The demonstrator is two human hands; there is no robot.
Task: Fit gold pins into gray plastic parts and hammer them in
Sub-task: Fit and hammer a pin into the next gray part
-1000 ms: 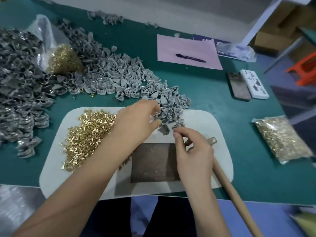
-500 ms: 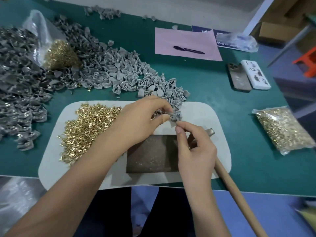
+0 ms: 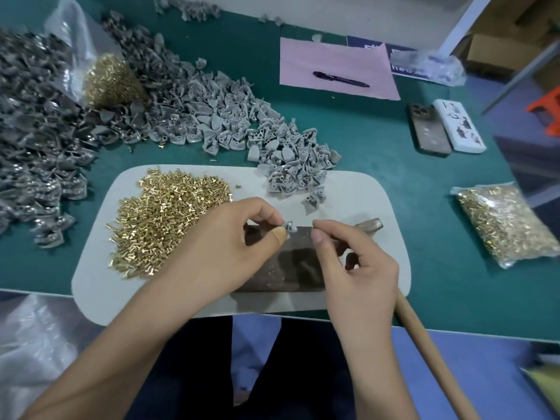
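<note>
Legible text: almost none. Blue printed sheet (image 3: 403, 60) at the far table edge, partly under the pink paper (image 3: 336, 60) and a clear plastic bag (image 3: 430, 66), carries white lettering; only fragments show, too cut off and blurred to read. No numbers, brands or labels readable elsewhere.

Bench layout, seen from the head

Pins (image 3: 169, 219) heaped on the mat's (image 3: 363, 189) left, block (image 3: 288, 262) in the middle, parts (image 3: 291, 159) spilling over its back edge, bagged pins (image 3: 509, 225) off right, phones (image 3: 445, 127) behind those.
</note>
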